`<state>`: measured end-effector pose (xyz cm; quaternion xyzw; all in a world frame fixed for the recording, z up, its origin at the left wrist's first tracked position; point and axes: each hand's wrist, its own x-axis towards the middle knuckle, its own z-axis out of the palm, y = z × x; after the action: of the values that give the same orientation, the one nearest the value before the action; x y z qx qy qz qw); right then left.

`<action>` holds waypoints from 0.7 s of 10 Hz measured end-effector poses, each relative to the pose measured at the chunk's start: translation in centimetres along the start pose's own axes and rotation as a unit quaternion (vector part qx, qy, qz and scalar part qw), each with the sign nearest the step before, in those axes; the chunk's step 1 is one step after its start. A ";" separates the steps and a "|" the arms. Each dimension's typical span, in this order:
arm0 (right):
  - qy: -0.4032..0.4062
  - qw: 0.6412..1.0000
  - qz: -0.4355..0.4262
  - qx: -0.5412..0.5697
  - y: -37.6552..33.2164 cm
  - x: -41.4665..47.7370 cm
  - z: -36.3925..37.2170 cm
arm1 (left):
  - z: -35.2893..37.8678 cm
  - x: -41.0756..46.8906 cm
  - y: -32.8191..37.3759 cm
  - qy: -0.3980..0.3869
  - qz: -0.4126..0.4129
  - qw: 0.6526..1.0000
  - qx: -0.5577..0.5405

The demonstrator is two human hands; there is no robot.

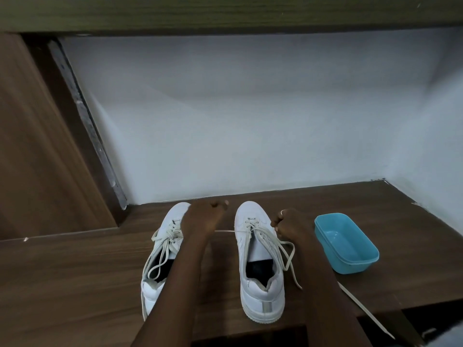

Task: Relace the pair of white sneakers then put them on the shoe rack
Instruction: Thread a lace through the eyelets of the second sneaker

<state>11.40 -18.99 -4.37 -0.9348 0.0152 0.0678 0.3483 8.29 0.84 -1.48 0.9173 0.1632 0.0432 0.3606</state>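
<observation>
Working on the right sneaker (pixel 258 261), upright on the bench (pixel 75 284) at centre, toe to the far wall (pixel 250 121), heel near. Just left of it, the left sneaker (pixel 160 259), laced with ends loose, partly hidden by a forearm.

Left hand (pixel 205 216) curled into a fist between the two toes, seemingly clamped on the lace (pixel 225 231) stretched taut across from the right sneaker's far eyelets; actual pinch hidden behind the knuckles. Right hand (pixel 288 225) just right of the same sneaker, fingers curled, pinching the lace's other run. Hands apart, one on each side of the shoe. Spare lace trailing near and right, over the bench edge. Further right, a blue tub (pixel 347 246), touching neither sneaker.

Handling, as a judgement:
- **Lace:** flat, soft, limp and light. Straightens only under tension, probably slides easily through eyelets, twists when slack. Best held close to the tip for threading, close to the eyelet for tightening.
- **Sneaker:** light, with a stiff sole and a padded, yielding upper. Likely to skid on the smooth wood under a one-sided tug, so pull evenly from both sides or pin the shoe down.
- **Carrying:** take hold at the heel collar, or hook fingers inside both openings.

Rack not identifiable here.
</observation>
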 end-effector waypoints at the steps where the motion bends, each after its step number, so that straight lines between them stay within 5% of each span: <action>1: -0.005 1.000 0.005 -0.001 -0.1 0.1 0.2 | 2.2 -0.3 -0.5 -0.127 0.062 0.985 0.096; 2: -0.009 1.000 0.005 -0.007 -0.2 0.2 0.5 | 3.6 -0.3 -0.8 -0.162 0.073 0.978 0.107; 4: -0.010 1.000 0.009 0.007 -0.2 0.2 0.4 | 3.1 0.4 -0.9 -0.108 0.043 0.985 0.129; 6: -0.006 1.000 0.024 0.010 0.2 0.5 0.3 | 0.9 1.1 -1.4 0.076 -0.080 0.994 0.005; 7: -0.015 0.999 0.031 -0.027 0.1 0.5 0.1 | -1.0 1.2 -2.1 0.201 -0.129 0.970 -0.039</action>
<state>11.83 -18.97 -4.54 -0.9419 0.0373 0.0928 0.3208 8.65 3.32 -2.16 0.8463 0.3472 0.1862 0.3585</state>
